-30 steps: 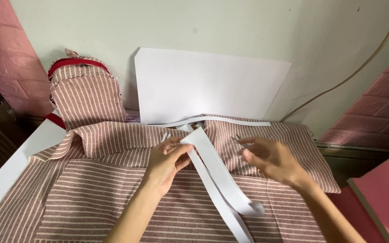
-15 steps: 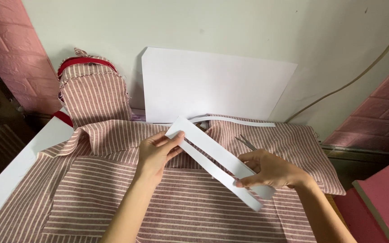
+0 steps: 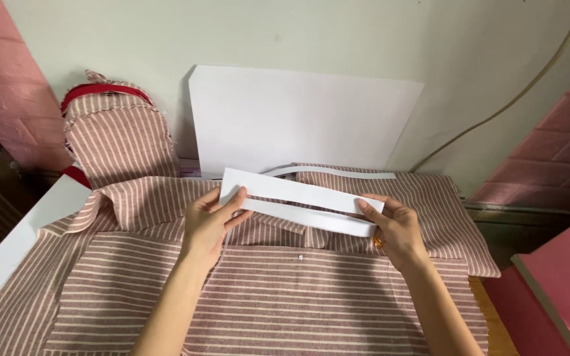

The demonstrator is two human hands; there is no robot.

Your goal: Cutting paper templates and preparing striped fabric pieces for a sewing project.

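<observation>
We look down on a worktable draped with a pink-and-white striped shirt [image 3: 265, 296], its body spread flat toward us and its collar end bunched up near the back, where a large white card sheet [image 3: 305, 118] leans upright against the pale wall. To the left of that sheet stands a stack of folded striped fabric [image 3: 117, 142] with a red band over its top, and a white board edge [image 3: 14, 244] runs along the table's left side; pink panels [image 3: 562, 277] close the scene on the right. Just above the shirt's collar area we hold a long white card strip [image 3: 298, 201], doubled so that two bands run side by side, level and slightly off the cloth. Our left hand [image 3: 209, 224] pinches its left end, thumb under and fingers curled over the top edge, while our right hand [image 3: 397, 231] clamps the right end between thumb and fingertips, so both hands are closed on the strip. A second thin white strip [image 3: 338, 173] lies loose on the fabric just behind. We judge the held strip to be light and fairly stiff, springy along its length yet easy to crease, so the two ends, where we already grip it, look like the safest places to hold. The shirt beneath appears soft and limp, likely to slide or wrinkle under any push. A small white button [image 3: 301, 258] sits on the shirt's front below the strip.
</observation>
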